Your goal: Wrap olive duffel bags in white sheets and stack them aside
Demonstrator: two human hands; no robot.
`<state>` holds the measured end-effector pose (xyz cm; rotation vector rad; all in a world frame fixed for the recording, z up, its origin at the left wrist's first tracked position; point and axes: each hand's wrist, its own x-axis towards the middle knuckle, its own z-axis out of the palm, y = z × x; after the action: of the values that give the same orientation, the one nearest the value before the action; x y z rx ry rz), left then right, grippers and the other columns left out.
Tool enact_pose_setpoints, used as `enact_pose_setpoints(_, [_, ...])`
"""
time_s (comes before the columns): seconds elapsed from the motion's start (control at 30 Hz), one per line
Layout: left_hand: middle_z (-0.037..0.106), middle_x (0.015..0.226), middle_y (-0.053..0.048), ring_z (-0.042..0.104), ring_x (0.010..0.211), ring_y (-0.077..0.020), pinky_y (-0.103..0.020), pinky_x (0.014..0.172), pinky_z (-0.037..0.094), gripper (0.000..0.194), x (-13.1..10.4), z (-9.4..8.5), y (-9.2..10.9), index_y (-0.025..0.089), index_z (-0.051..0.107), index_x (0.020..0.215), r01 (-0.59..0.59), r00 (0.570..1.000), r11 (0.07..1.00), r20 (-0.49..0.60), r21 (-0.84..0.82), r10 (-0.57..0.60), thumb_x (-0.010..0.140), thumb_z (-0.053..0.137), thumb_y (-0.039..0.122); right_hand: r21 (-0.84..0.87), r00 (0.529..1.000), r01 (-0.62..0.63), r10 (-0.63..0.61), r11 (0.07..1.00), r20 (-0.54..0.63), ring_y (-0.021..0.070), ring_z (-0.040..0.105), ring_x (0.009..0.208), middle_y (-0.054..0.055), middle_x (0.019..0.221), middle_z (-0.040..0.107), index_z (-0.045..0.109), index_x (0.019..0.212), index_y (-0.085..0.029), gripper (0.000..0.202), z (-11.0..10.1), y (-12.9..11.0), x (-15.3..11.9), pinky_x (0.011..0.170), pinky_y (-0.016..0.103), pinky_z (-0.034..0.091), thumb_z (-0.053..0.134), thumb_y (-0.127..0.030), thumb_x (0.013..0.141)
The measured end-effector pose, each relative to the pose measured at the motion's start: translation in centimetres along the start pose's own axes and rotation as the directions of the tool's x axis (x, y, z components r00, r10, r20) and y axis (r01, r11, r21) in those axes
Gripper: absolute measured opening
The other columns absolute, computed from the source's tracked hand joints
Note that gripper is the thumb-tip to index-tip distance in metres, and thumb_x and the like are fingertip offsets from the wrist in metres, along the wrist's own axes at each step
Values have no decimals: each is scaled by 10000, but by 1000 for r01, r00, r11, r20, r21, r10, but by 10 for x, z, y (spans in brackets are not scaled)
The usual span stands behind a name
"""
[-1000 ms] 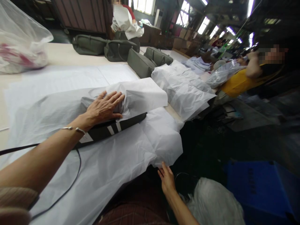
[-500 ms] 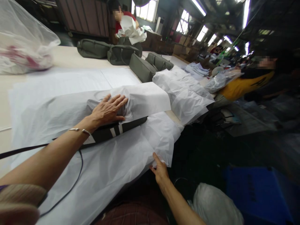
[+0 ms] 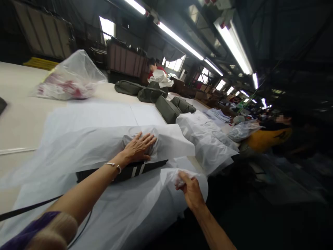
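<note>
A dark bag-like item [image 3: 153, 167] with two white stripes lies on the table, its upper side draped with thin white paper [image 3: 177, 139]. My left hand [image 3: 139, 147] rests flat on that paper, fingers spread, pressing it over the item. Closer to me, a second white sheet [image 3: 145, 208] lies along the item's near side and hangs toward the table edge. Its right corner is bunched in my right hand [image 3: 191, 190], thumb and fingers closed on it and the edge lifted. A black strap [image 3: 31, 209] runs out to the left.
Several dark green bags [image 3: 168, 109] stand beyond the sheets. A white-wrapped pile [image 3: 205, 135] lies to the right. A clear plastic bag [image 3: 75, 78] with red and white contents sits at far left. Two people, one in red [image 3: 158, 68], one in yellow [image 3: 270, 138], are farther off.
My right hand has raised the near sheet's corner from the table edge and folded it up toward the item. My left hand stays on the top paper. The view has tilted upward.
</note>
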<state>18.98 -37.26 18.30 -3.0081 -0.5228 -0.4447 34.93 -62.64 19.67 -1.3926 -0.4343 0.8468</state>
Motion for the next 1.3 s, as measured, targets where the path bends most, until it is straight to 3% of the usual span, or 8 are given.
enact_pose_setpoints(0.2, [270,1582,-141,213,1467,-299,-549,1195,128,880,-3,8,1,206,197,1523,-16,998,1000,-66,20,17,817,656,461,27,969,117,-121,993,217,123,559,500,-25,568,613,612,707,-167,344,57,-39,70,483,245,475,802,-452,678])
enact_pose_setpoints(0.37, [323,1569,-67,212,1470,-222,-500,1218,142,649,-9,6,5,235,265,1496,-32,989,993,-138,117,48,884,398,67,-223,866,277,-142,935,479,117,548,510,-1,565,626,646,695,-150,370,67,-57,105,523,245,465,736,-504,755])
enact_pose_setpoints(0.47, [464,1454,-81,351,1387,-232,-467,1187,234,533,-9,-1,9,220,386,1410,-40,993,999,-114,19,42,907,348,49,-274,825,311,-115,910,553,124,562,523,10,577,641,669,710,-148,376,69,-62,126,547,252,463,711,-514,781])
enact_pose_setpoints(0.6, [607,1080,-87,553,1026,-205,-368,981,438,237,-7,-27,11,169,547,1086,155,985,917,-14,-367,-173,955,350,177,-259,800,309,-103,915,591,124,563,558,6,588,637,683,693,-149,351,77,-61,155,589,247,456,723,-488,773])
enact_pose_setpoints(0.73, [591,931,-44,557,847,-164,-312,860,458,406,-5,-56,9,202,559,805,236,972,803,136,-547,-193,1010,255,375,-222,809,276,-102,935,579,119,528,587,-1,612,625,697,694,-154,337,78,-53,170,591,237,427,743,-483,748])
enact_pose_setpoints(0.9, [599,953,-47,567,840,-199,-330,788,446,292,0,-69,10,199,540,773,354,935,775,234,-524,-268,841,583,480,-263,840,269,-93,927,534,121,494,602,-1,614,588,690,688,-149,374,71,-55,162,581,241,406,751,-515,730])
enact_pose_setpoints(1.13, [611,767,-14,582,701,-198,-305,614,370,160,26,-83,0,231,445,826,530,842,764,338,-368,-421,922,420,355,-381,836,387,-145,840,530,100,397,545,-27,540,473,618,607,-156,422,82,-76,154,497,230,320,714,-542,749])
enact_pose_setpoints(1.3, [680,820,-90,655,802,-259,-332,662,417,148,47,-80,-10,197,461,1006,527,835,809,333,-260,-437,936,449,327,-384,835,417,-180,824,520,87,389,525,-36,526,464,581,581,-163,424,93,-79,160,477,214,333,700,-520,776])
